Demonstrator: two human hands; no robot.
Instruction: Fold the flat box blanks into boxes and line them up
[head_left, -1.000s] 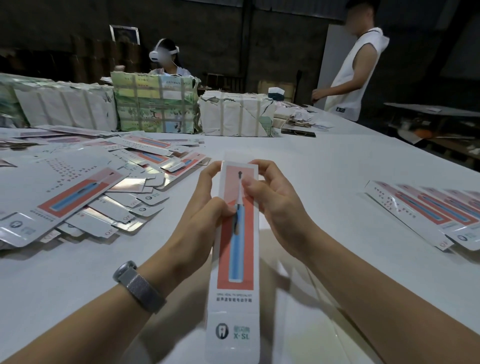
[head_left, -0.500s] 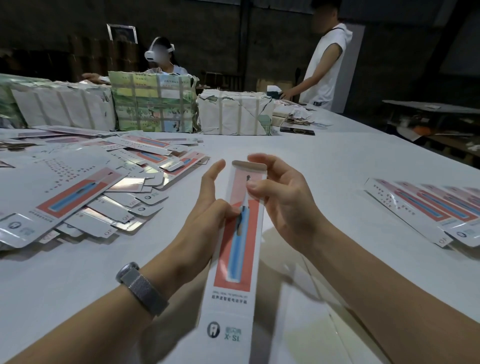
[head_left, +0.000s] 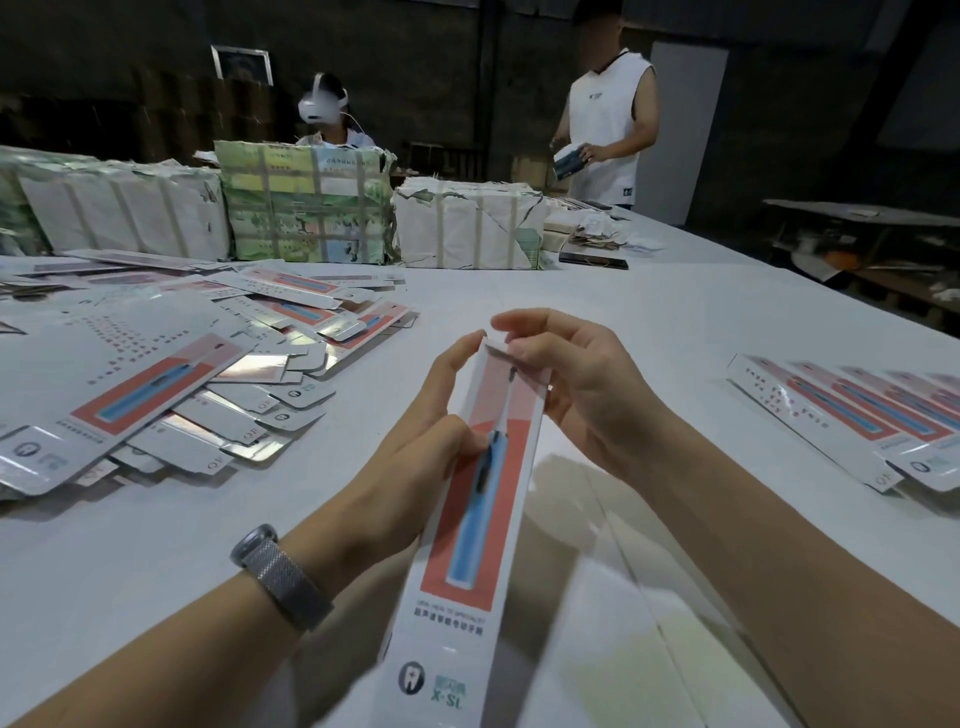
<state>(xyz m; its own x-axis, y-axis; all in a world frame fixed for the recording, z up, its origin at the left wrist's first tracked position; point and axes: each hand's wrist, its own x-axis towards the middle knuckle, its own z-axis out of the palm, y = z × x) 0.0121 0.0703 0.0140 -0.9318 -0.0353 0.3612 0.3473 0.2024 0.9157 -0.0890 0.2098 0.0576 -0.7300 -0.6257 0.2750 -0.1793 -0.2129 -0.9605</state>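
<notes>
A long narrow box (head_left: 480, 519) is held above the white counter (head_left: 649, 312), running from the bottom edge of the view up to the middle, its printed face up: a red panel with a blue toothbrush picture and a tooth logo near the lower end. The left hand (head_left: 415, 447) grasps the box from its left side, thumb pressed onto the printed face about halfway along and fingers stretched up along the left edge toward the far end. A mesh watch (head_left: 280, 577) sits on that wrist. The right hand (head_left: 576, 384) is at the far end of the box, its curled fingers pinching the small end flap (head_left: 511, 358), which is bent over the opening; whether the flap is fully tucked in I cannot tell.

To the left on the counter lies a loose heap of flat blanks (head_left: 156, 384), overlapping at many angles, some showing silver undersides. At the right edge a row of folded boxes (head_left: 857, 415) lies side by side, printed faces up, touching one another. Behind the blanks stand wrapped bundles (head_left: 306, 208) bound with tape, white ones on either side of a green-printed one. Beyond them a seated person (head_left: 324, 119) wears a white headset, and a standing person (head_left: 608, 124) in a white sleeveless top holds something small at the far corner of the counter.
</notes>
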